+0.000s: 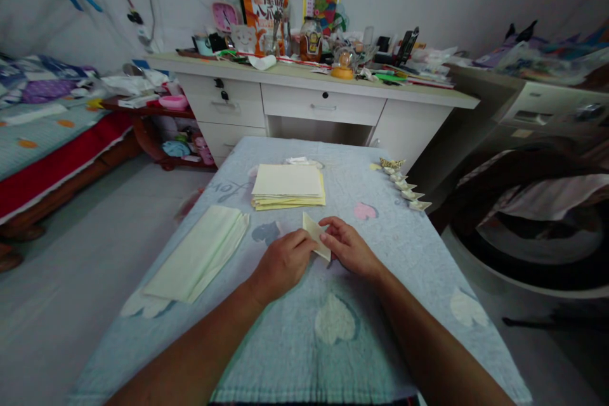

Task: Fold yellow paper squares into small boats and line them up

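Note:
Between my two hands is a small piece of folded pale paper (312, 228), held just over the cloth-covered table. My left hand (287, 261) grips its lower left side, fingers curled in. On its right side, the thumb of my right hand (349, 247) presses the face while the fingers sit behind it, partly hidden. A stack of cream and yellow paper sheets (287, 180) lies just beyond my hands. To the left rests a long folded bundle of pale green paper (197, 254). Several small folded paper pieces (408, 194) stand in a row along the table's right edge.
The table wears a light blue cloth (266, 355) with heart patterns. Behind it stands a white desk (323, 104) crowded with jars, a snack bag (266, 6) and a pink clock (224, 16). A washing machine (547, 108) is at the right, a bed (47, 133) at the left.

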Tool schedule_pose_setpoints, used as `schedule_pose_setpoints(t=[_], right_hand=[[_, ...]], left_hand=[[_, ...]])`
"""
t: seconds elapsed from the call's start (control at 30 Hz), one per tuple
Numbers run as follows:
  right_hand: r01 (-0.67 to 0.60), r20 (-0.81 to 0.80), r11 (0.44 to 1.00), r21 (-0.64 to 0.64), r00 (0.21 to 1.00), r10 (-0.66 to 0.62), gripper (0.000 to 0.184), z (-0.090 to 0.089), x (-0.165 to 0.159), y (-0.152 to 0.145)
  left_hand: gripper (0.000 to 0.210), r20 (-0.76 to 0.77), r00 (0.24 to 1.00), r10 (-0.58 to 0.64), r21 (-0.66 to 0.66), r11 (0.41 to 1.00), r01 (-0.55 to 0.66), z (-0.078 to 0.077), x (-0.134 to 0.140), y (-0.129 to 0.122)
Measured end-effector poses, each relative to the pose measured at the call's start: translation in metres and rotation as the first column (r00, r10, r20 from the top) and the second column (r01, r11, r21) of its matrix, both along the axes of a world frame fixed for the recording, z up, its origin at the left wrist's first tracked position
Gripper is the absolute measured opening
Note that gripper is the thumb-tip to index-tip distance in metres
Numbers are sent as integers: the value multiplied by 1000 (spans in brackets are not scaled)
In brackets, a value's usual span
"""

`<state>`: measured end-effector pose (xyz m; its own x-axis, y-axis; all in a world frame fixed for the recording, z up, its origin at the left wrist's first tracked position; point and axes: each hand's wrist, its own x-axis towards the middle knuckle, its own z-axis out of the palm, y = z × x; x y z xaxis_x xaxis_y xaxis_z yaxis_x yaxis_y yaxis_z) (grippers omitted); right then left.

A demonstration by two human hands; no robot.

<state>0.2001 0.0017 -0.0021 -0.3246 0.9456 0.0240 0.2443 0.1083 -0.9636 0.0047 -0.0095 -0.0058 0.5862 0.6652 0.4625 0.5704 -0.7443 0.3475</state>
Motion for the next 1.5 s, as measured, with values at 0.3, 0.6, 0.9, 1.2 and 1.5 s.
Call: schedule_pose_setpoints(t=[0.3, 0.6, 0.9, 1.2, 1.5], right_hand=[[-304, 244, 872, 385, 944, 221, 41, 44, 3, -9], [-260, 108, 930, 258, 965, 240, 4, 37, 0, -12], [-194, 73, 950, 244, 981, 181, 8, 22, -1, -10], [73, 37, 965, 251, 996, -84, 22, 9, -4, -12], [163, 94, 985, 61, 981, -169, 33, 3, -5, -8]], left_hand=[[12, 216, 975, 56, -299, 954, 11, 9, -4, 3], [6, 368, 930, 16, -486, 856, 178, 11, -8, 6], [8, 421, 907, 19, -508, 833, 219, 9, -11, 12], [10, 303, 949, 92, -342, 940, 18, 5, -12, 8], [13, -5, 1000, -7, 338, 941, 9, 11, -6, -1]])
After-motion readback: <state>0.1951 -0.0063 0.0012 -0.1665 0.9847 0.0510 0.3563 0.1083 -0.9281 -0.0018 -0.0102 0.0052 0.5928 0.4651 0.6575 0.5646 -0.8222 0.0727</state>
